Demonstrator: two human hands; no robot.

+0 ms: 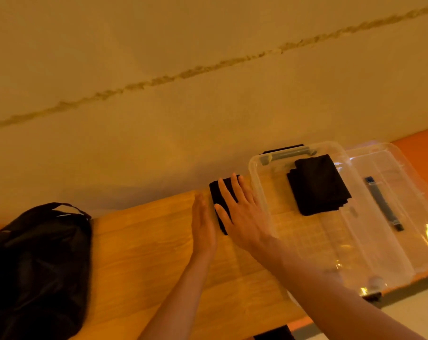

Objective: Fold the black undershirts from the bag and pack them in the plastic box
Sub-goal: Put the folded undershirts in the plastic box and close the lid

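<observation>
A small folded black undershirt (217, 195) lies on the wooden table (144, 244) just left of the clear plastic box (259, 182). My right hand (242, 212) lies flat on top of it with straight, spread fingers. My left hand (203, 224) stands on its edge against the shirt's left side, fingers straight. Inside the box a stack of folded black undershirts (317, 185) sits toward the far end. The black bag (38, 268) slumps at the table's left end.
The box's clear lid (392, 192) with a grey-blue latch lies to the right of the box. A plain wall runs right behind the table. A dark scrap of cloth (276, 333) shows at the table's near edge.
</observation>
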